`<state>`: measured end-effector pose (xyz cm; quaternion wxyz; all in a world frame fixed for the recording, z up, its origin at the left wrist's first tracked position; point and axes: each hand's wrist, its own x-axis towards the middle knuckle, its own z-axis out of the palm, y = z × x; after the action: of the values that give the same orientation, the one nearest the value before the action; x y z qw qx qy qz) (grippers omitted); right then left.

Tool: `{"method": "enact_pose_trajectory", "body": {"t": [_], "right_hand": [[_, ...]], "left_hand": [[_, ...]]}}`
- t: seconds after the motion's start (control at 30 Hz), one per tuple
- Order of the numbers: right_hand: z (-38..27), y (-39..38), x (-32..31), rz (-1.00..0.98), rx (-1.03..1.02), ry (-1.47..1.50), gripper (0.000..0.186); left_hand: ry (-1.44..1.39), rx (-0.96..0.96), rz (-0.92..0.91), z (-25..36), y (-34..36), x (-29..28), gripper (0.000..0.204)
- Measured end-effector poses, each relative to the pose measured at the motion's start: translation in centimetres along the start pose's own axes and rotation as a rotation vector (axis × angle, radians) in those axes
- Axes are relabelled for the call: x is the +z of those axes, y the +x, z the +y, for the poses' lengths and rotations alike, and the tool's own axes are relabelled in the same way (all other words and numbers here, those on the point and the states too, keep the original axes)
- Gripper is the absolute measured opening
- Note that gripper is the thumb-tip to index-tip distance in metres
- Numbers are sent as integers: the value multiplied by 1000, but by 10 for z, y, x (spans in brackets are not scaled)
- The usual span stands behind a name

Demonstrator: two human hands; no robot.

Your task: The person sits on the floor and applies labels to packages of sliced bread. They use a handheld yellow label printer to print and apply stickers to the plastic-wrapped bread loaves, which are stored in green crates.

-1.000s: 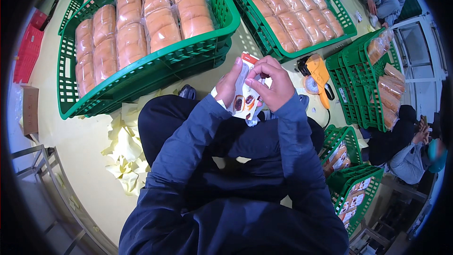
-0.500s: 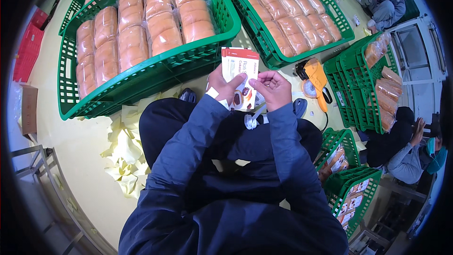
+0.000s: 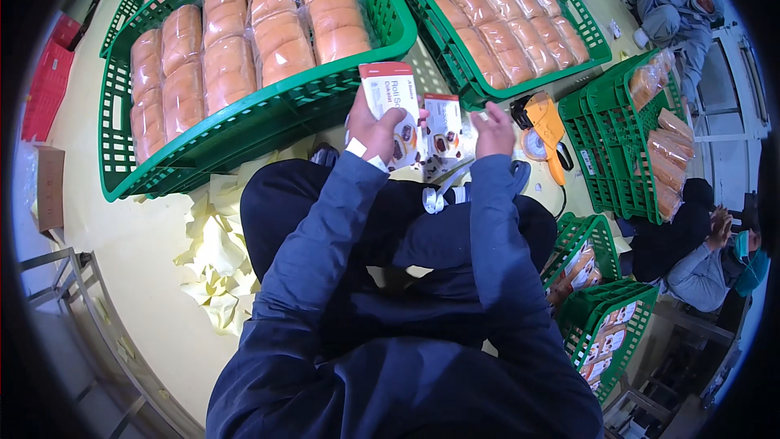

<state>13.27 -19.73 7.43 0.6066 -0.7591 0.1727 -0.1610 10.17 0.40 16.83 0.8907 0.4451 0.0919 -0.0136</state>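
My left hand (image 3: 376, 132) grips a printed bread label (image 3: 383, 85), white with a red top edge and food pictures; whether it is one or a stack I cannot tell. A second, similar label (image 3: 443, 126) hangs between my hands, close to my left fingertips. My right hand (image 3: 493, 132) is just right of it, fingers loosely curled and apart, seemingly not touching it. Beneath the labels, a white strap-like piece (image 3: 435, 199) lies by my legs.
Green crates of wrapped bread stand ahead: a large crate (image 3: 268, 110) and another crate (image 3: 520, 93). A yellow tape dispenser (image 3: 544, 126) lies right of my hand. More crates (image 3: 601, 146) stand at right, near two seated people. Crumpled yellowish paper (image 3: 215, 252) lies at left.
My hands have moved apart, the left going left with its label and the right going right. A second label now shows separately between them.
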Motion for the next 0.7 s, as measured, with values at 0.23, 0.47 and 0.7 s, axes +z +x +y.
{"method": "enact_pose_trajectory", "body": {"t": [0.23, 0.47, 0.7], "right_hand": [[-158, -97, 9, -692, -629, -174, 23], [-139, -127, 20, -680, -849, -149, 16], [-136, -126, 9, -801, -417, 8, 4]], "left_hand": [[32, 46, 2, -55, 15, -30, 49], [-41, -48, 151, -45, 10, -14, 38], [-101, -126, 157, -43, 16, -13, 47]]}}
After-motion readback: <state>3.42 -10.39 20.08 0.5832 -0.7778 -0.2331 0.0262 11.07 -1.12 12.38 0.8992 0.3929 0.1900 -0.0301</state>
